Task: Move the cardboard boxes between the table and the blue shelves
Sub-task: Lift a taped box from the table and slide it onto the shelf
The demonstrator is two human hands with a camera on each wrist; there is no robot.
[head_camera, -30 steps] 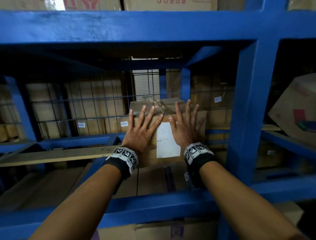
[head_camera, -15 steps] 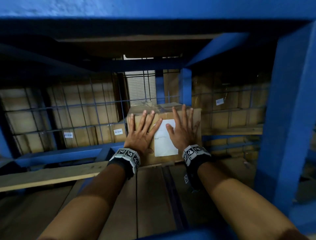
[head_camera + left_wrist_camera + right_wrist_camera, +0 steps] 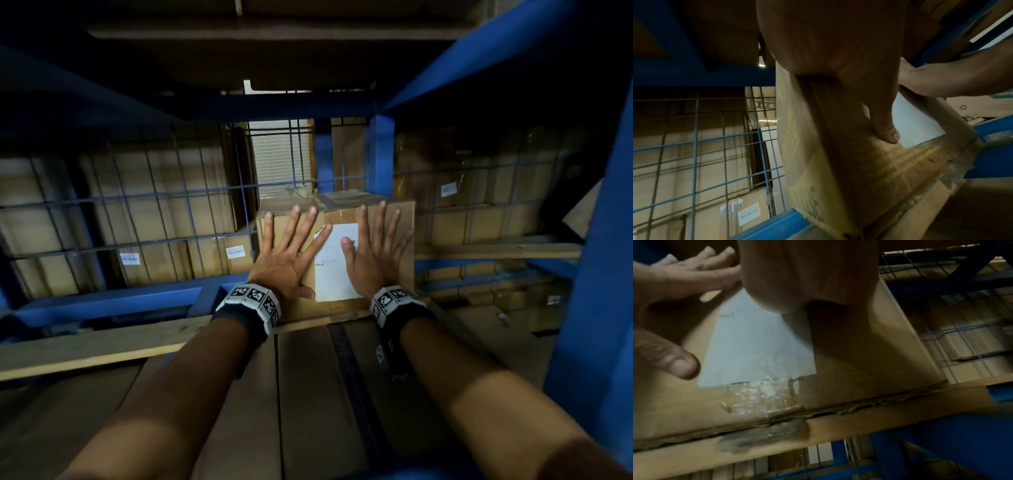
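Note:
A cardboard box (image 3: 337, 209) with a white label (image 3: 334, 277) stands deep inside the blue shelf (image 3: 596, 308), close to the wire mesh at the back. My left hand (image 3: 291, 253) lies flat on the left part of its front face, fingers spread and straight. Beside it my right hand (image 3: 375, 253) presses flat on the right part, thumb on the label. In the left wrist view the box (image 3: 869, 170) fills the middle, with my left thumb (image 3: 885, 129) at the label's edge. The right wrist view shows the box (image 3: 859, 353), its label (image 3: 756, 345) and worn bottom edge.
Flattened cardboard (image 3: 308, 394) lines the shelf floor under my forearms. A wooden plank (image 3: 102, 346) lies across at the left. Blue wire mesh (image 3: 154, 212) closes the back, with stacked boxes (image 3: 191, 253) behind it. A blue upright (image 3: 378, 154) stands behind the box, a shelf deck hangs low overhead.
Both flat hands have pushed the box further back into the shelf toward the mesh. My head has come in under the upper shelf beam.

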